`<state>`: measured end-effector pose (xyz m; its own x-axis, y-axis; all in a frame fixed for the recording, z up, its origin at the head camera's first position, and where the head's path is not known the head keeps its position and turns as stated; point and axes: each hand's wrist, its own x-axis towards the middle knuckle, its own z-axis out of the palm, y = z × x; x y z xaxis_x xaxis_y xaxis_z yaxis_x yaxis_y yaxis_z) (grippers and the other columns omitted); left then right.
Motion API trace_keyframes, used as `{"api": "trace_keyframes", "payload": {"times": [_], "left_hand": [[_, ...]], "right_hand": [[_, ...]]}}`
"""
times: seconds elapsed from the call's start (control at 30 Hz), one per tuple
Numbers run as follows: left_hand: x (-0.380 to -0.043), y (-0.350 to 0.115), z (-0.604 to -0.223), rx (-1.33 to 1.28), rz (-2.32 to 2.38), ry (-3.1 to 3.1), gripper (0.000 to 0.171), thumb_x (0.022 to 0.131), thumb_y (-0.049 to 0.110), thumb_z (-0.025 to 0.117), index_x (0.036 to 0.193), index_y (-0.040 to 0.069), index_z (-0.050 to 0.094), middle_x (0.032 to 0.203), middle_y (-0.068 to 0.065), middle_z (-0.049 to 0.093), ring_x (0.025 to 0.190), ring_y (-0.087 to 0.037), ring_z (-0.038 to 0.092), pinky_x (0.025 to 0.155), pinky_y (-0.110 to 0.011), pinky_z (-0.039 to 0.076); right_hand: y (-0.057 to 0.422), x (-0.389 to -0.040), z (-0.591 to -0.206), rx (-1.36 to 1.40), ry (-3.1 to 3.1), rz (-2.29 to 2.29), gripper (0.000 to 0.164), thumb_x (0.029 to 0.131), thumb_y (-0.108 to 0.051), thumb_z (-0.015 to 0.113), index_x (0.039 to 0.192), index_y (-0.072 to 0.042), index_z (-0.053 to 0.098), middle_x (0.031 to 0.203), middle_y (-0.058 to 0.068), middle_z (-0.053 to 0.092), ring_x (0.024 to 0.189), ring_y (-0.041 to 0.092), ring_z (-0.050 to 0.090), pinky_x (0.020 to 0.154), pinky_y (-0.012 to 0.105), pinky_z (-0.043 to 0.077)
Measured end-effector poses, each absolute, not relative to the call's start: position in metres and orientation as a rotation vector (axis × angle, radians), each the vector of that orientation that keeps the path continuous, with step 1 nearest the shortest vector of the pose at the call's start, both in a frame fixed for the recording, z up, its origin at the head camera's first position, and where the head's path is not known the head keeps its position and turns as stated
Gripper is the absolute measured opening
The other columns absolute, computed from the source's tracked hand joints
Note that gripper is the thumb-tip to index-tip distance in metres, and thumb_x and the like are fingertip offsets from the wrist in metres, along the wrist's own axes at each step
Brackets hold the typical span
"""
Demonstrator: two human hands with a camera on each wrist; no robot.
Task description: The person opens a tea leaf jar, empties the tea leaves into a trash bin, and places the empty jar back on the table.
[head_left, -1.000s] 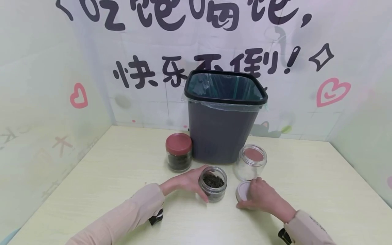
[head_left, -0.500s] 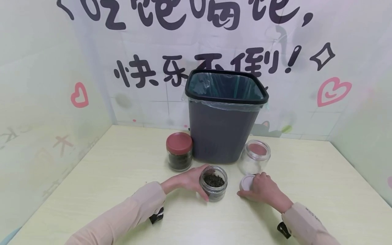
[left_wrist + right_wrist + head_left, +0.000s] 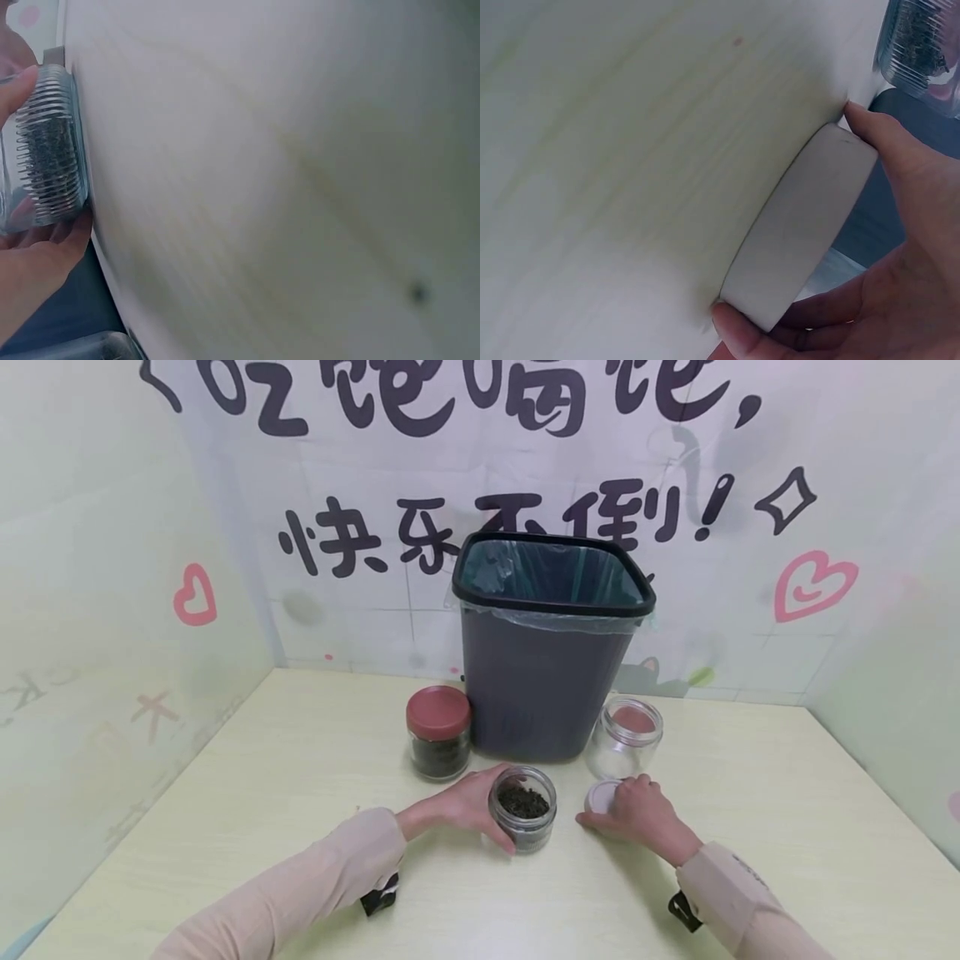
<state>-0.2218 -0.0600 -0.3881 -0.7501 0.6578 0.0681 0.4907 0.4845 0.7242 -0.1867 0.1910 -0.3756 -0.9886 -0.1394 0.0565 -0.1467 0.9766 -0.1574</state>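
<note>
A small ribbed glass jar (image 3: 531, 837) with dark, dried leaf-like bits stands uncapped on the table. My left hand (image 3: 472, 806) grips its left side, thumb in front and fingers behind; the left wrist view also shows the ribbed jar (image 3: 49, 150) in that grip. To the right, my right hand (image 3: 643, 817) holds a round white lid (image 3: 602, 797) low at the table. In the right wrist view, thumb and fingers span the edge of the white lid (image 3: 802, 225). Just behind this hand stands a larger clear jar (image 3: 615, 760), uncapped, with a reddish disc visible through its mouth.
A dark grey bin (image 3: 540, 685) with a clear liner stands at the back middle. Left of it is a glass jar with a red lid (image 3: 438, 714) and dark contents. A printed cloth wall (image 3: 352, 635) closes off the back of the pale table (image 3: 300, 760).
My right hand has slid the white lid away from me, toward the back. The larger clear jar has shifted backward and slightly right. My left hand and the ribbed jar stay put.
</note>
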Motion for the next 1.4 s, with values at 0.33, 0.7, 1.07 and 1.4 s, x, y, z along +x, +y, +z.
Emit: {"api": "trace_keyframes", "payload": {"times": [0.33,0.7,1.07,1.4], "left_hand": [[-0.22,-0.059,-0.386,0.919,1.16,2.52,0.086,0.051,0.016,0.091,0.124,0.003,0.047,0.12,-0.011,0.059,0.113,-0.026,0.055,0.098,-0.036,0.042],[-0.219,-0.074,-0.376,0.762,1.314,2.534,0.074,0.053,0.019,0.089,0.115,0.006,0.05,0.111,-0.005,0.059,0.108,-0.021,0.053,0.093,-0.034,0.043],[-0.216,-0.094,-0.346,0.823,1.459,2.511,0.081,0.057,0.019,0.088,0.124,0.003,0.047,0.117,-0.009,0.059,0.11,-0.022,0.055,0.096,-0.035,0.042],[-0.225,-0.129,-0.297,0.802,1.591,2.463,0.084,0.061,0.012,0.086,0.134,0.006,0.044,0.125,-0.014,0.057,0.117,-0.028,0.053,0.104,-0.047,0.037]], "right_hand": [[0.19,-0.189,-0.37,0.06,-3.192,0.255,0.066,0.069,-0.06,0.069,0.075,0.004,0.056,0.076,0.018,0.051,0.068,0.028,0.052,0.054,0.043,0.047],[0.211,-0.185,-0.348,0.076,-3.221,0.509,0.05,0.083,-0.048,0.062,0.076,0.0,0.053,0.069,0.009,0.055,0.064,0.021,0.053,0.051,0.034,0.041],[0.244,-0.192,-0.29,0.28,-2.952,0.749,0.037,0.095,-0.021,0.052,0.103,0.015,0.059,0.082,0.023,0.068,0.069,0.026,0.065,0.059,0.034,0.053],[0.243,-0.218,-0.228,0.139,-2.821,0.953,0.065,0.1,-0.045,0.031,0.123,0.013,0.048,0.104,0.031,0.062,0.083,0.026,0.067,0.07,0.029,0.056]]}}
